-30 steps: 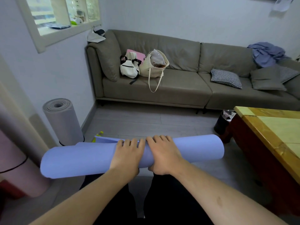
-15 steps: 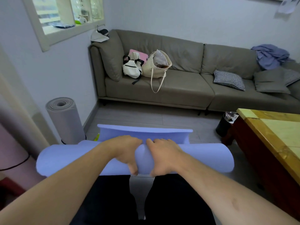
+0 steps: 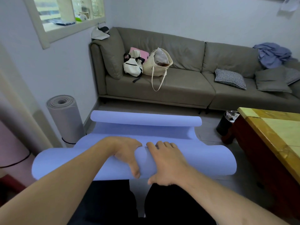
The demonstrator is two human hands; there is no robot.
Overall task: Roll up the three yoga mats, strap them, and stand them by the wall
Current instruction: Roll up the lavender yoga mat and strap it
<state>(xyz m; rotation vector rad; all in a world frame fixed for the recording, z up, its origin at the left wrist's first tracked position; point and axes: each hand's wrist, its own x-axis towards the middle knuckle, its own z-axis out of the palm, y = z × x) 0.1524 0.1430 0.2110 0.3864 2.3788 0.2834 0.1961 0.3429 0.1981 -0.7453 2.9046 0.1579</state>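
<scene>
- Looking through the head view (only one there is): the blue mat (image 3: 186,158) is lying crossways over the person's lap, mostly rolled into a fat tube, but a loose tail of it (image 3: 146,120) sticks out toward the sofa (image 3: 178,88) with its far edge curling back on itself.
- Left hand (image 3: 125,153) is on top of the roll near the middle, fingers wrapped over the far side and thumb hooked down the near side, so it's properly gripping the mat.
- Right hand (image 3: 167,161) sits just beside it, fingers fairly flat and spread over the top, thumb tucked at the near edge. Looks more like pressing than clamping.
- Progress, my read: the grey mat (image 3: 65,119) is rolled, has a dark strap near its bottom and stands against the wall by the sofa, so that one's done. Something pink (image 3: 11,150) with a dark band at far left might be another finished mat, can't really tell. Blue one still needs its roll finished, a strap, then standing up.
- Versus a second ago: the roll looked nearly closed back then, both hands flat on top. Now a lot more loose tail shows beyond the hands, and the left hand has curled into a grip. Seems like it's loosened or being re-rolled.
</scene>
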